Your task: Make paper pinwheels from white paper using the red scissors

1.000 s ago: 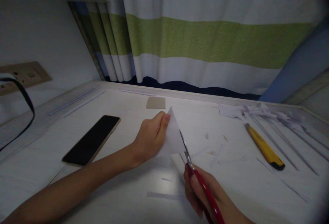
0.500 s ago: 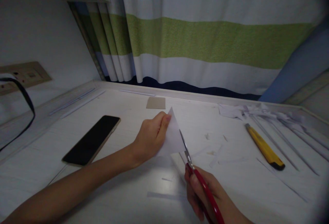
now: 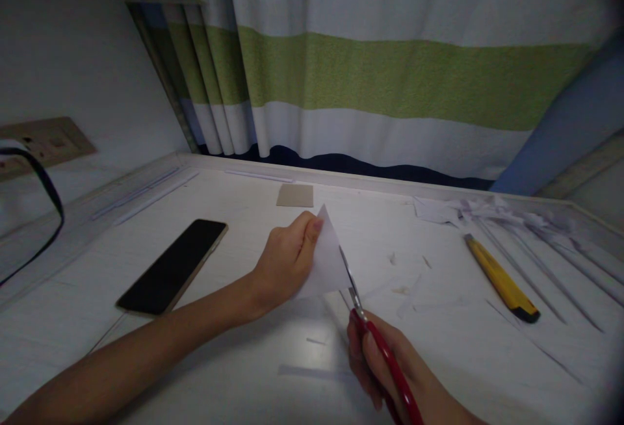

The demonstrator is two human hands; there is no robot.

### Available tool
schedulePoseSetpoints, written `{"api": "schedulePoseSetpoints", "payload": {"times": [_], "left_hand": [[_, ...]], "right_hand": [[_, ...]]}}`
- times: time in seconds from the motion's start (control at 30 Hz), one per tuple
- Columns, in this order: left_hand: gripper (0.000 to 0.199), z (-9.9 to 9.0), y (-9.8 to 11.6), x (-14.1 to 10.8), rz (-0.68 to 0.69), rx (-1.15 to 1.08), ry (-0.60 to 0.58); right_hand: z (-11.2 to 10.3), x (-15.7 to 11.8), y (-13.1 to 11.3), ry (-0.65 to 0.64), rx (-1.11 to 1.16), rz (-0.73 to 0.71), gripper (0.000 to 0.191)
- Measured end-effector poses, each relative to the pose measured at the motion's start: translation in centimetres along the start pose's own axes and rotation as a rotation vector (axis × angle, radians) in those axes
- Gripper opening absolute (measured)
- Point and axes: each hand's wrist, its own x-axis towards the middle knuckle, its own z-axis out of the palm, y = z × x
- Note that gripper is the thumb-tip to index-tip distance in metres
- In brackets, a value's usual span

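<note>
My left hand [image 3: 287, 256] pinches a folded-looking white piece of paper [image 3: 330, 266], its pointed corner sticking up past my thumb. In my right hand [image 3: 375, 363] is a pair of scissors [image 3: 390, 360] with red handles, my fingers wrapped around the grips. The metal blades are parted and lie against the right edge of the paper, one blade in front along that edge and the other lower, below the paper's bottom edge. Both hands are held above the white tabletop [image 3: 234, 360]. Part of the paper is hidden behind my left fingers.
A black-screened phone [image 3: 173, 266] lies to the left. A small beige square [image 3: 295, 195] is behind my left hand. On the right are a yellow utility knife [image 3: 502, 279], thin rolled paper sticks [image 3: 550, 275] and crumpled paper scraps [image 3: 497, 209]. A striped curtain [image 3: 390, 74] hangs at the back.
Very little differs. My right hand and the scissors have shifted slightly left, while my left hand keeps hold of the paper in nearly the same place.
</note>
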Motion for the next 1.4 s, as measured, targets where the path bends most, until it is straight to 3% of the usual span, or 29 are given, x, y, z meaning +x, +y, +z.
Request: {"api": "schedulePoseSetpoints", "payload": {"times": [1.17, 1.4], "left_hand": [[0.03, 0.3, 0.14, -0.3, 0.004, -0.032, -0.018], [0.03, 0.31, 0.29, -0.41, -0.003, -0.04, -0.025]], "right_hand": [[-0.34, -0.03, 0.27, 0.027, 0.009, -0.08, 0.04], [-0.13, 0.18, 0.79, 0.034, 0.069, -0.016, 0.038]]}}
